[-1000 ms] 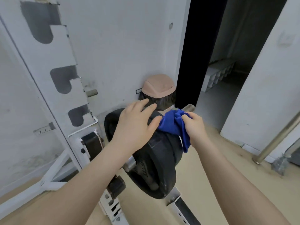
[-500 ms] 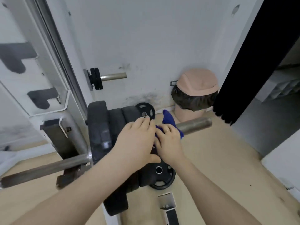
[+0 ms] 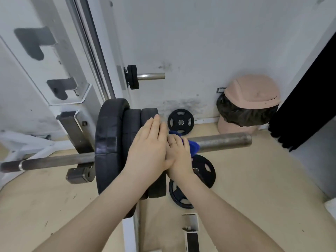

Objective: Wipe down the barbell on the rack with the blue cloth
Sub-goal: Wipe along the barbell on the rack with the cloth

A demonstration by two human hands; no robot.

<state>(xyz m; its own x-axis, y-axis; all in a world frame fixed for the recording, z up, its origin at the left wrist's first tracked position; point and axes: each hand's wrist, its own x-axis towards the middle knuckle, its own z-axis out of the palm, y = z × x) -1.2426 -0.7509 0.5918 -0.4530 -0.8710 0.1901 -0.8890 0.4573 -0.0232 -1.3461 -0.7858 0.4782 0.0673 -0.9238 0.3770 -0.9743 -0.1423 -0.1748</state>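
The fingers (image 3: 154, 128) of the left hand (image 3: 148, 151) are being held straight and pressed together, laid flat over the rims of the black plates (image 3: 112, 142) loaded on the barbell (image 3: 223, 141). The fingers (image 3: 177, 142) of the right hand (image 3: 179, 157) are being curled down onto the cloth (image 3: 193, 147), which is being pressed against the bar's sleeve just beside the outermost plate; only a blue bunch of it is being shown past the knuckles. A ring is being worn on one right finger. The two hands are being kept touching, side by side. The barbell is being carried across the white rack (image 3: 76, 131), its bare sleeve end being left jutting to the right. Loose plates (image 3: 181, 121) are being left lying on the floor (image 3: 254, 179) below, near the wall. A pink bin (image 3: 251, 95) with a black liner is being kept standing in the corner.
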